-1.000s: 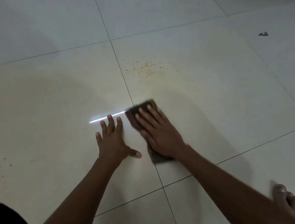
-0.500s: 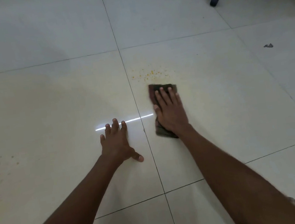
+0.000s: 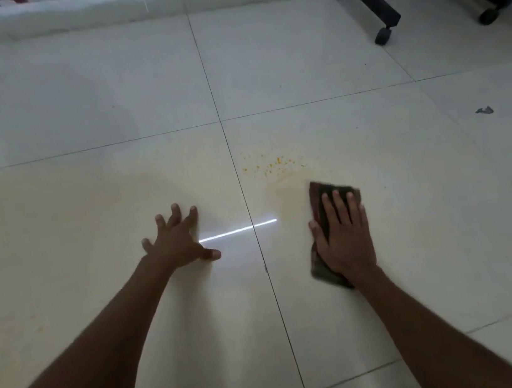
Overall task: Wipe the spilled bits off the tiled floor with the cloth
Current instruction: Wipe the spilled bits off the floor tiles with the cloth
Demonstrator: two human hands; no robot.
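Note:
A scatter of small yellow-orange bits [image 3: 272, 164] lies on the pale tiled floor [image 3: 398, 206], just right of a grout line. Below them a faint yellowish smear [image 3: 286, 186] marks the tile. My right hand [image 3: 344, 237] presses flat on a dark brownish cloth [image 3: 329, 188], whose far edge lies a little below and right of the bits. The cloth's near corner sticks out under my wrist. My left hand [image 3: 177, 241] rests flat on the neighbouring tile, fingers spread, holding nothing.
Two black legs on castors [image 3: 383, 34] [image 3: 489, 14] stand at the far right. A small grey scrap [image 3: 484, 110] lies on the floor to the right. A wall skirting [image 3: 123, 5] runs along the top. A bright light streak [image 3: 236, 230] reflects between my hands.
My right hand has slid the cloth to the right, off the grout line, leaving a yellowish smear. My view has tilted up, so the skirting and castor legs show. The left hand stays planted.

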